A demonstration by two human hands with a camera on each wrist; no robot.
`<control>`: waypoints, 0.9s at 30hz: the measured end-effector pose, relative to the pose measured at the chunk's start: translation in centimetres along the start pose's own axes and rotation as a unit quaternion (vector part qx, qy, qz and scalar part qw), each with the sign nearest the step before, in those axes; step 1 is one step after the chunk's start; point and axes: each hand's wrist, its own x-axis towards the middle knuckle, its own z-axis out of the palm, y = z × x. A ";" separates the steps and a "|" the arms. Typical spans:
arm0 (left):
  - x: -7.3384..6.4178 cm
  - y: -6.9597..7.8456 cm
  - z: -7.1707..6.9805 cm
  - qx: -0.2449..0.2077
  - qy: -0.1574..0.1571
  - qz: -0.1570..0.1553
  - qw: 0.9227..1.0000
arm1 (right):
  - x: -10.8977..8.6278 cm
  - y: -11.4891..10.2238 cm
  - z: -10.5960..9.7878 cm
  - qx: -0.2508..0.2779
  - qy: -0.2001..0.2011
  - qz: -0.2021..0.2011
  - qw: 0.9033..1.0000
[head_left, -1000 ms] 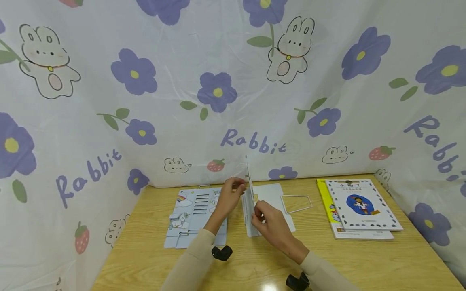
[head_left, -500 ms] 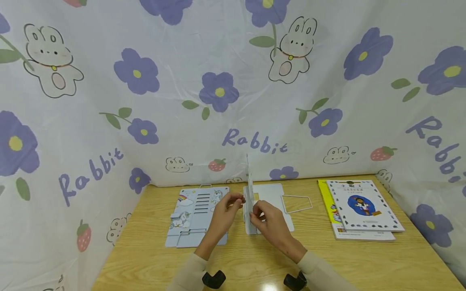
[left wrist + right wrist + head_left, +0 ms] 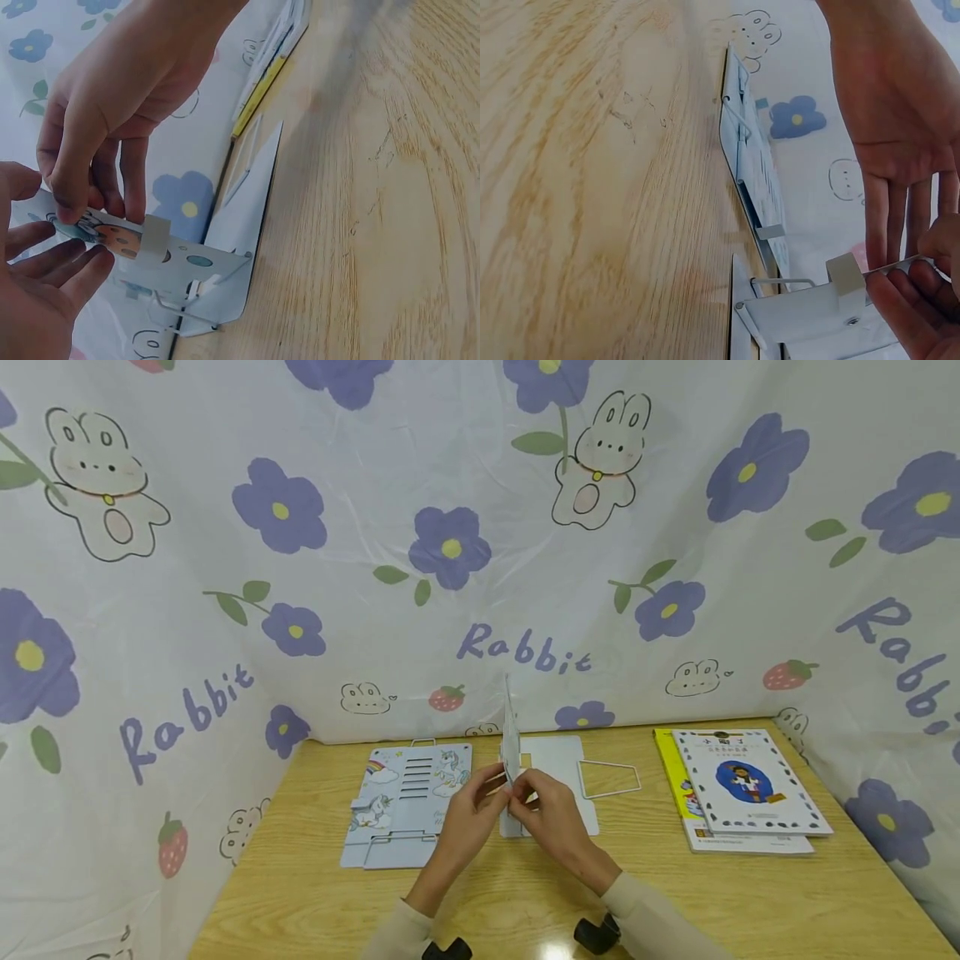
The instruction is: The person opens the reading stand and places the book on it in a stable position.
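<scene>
A white metal book stand has its base [image 3: 558,752] flat on the table and its printed panel [image 3: 512,735] raised, seen edge-on in the head view. My right hand [image 3: 551,810] pinches the panel's near edge between thumb and curled fingers. My left hand [image 3: 474,814] is against the panel's other side. Its fingers [image 3: 898,225] look nearly straight in the right wrist view, and the thumb lies by the edge. A small folded tab [image 3: 155,238] and a wire prop [image 3: 176,306] show on the panel in the left wrist view.
Left of the hands, a second book stand [image 3: 408,810] with unicorn prints lies folded on the wooden table [image 3: 285,893]. A wire loop [image 3: 609,779] sticks out right of the base. Books [image 3: 750,814] are stacked at the right. A printed curtain [image 3: 360,635] hangs behind.
My left hand has come down from higher beside the panel and now touches its near edge, close to the right hand. The stand has shifted slightly left; my right hand keeps its pinch.
</scene>
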 end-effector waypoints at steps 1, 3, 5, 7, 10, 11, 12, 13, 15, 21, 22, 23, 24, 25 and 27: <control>0.0 0.0 0.1 -0.001 0.000 -0.001 1.000 | 0.0 0.0 0.1 0.002 -0.002 0.002 1.000; -0.1 0.0 0.1 -0.001 0.004 0.000 1.000 | 0.1 0.1 0.2 0.007 -0.007 0.004 1.000; -0.1 0.0 0.2 0.001 0.010 0.002 1.000 | 0.1 0.1 0.2 0.010 -0.009 0.001 1.000; -0.2 0.1 0.3 0.006 0.020 0.006 1.000 | 0.1 0.1 0.3 0.013 -0.009 -0.002 1.000; -0.3 0.3 0.5 0.023 0.039 0.018 0.999 | 0.0 0.0 0.4 0.012 -0.006 -0.003 1.000; -0.3 0.4 0.5 0.031 0.047 0.022 0.998 | 0.0 0.0 0.5 0.011 -0.007 0.001 1.000; -0.3 0.4 0.6 0.037 0.056 0.023 0.997 | 0.0 0.0 0.5 0.010 -0.007 0.006 1.000; -0.3 0.5 0.7 0.043 0.064 0.024 0.997 | 0.0 0.0 0.6 0.009 -0.008 0.010 1.000; -0.3 0.6 0.8 0.053 0.078 0.025 0.995 | 0.0 -0.1 0.6 0.004 -0.011 0.017 1.000; -0.4 0.6 1.0 0.079 0.116 0.040 0.989 | -0.1 -0.3 0.6 -0.002 -0.021 0.023 1.000; -0.4 0.5 1.0 0.081 0.120 0.045 0.988 | -0.1 -0.3 0.5 0.002 -0.022 0.023 1.000; -0.4 0.5 1.0 0.081 0.122 0.047 0.988 | -0.2 -0.3 0.4 0.005 -0.022 0.021 1.000; -0.4 0.5 1.0 0.083 0.124 0.051 0.988 | -0.2 -0.3 0.2 0.009 -0.021 0.020 1.000; -0.5 0.5 1.0 0.086 0.126 0.056 0.987 | -0.2 -0.2 0.0 0.013 -0.018 0.018 1.000; -0.5 0.5 1.0 0.088 0.129 0.064 0.986 | -0.2 0.1 -0.6 0.016 -0.011 0.017 1.000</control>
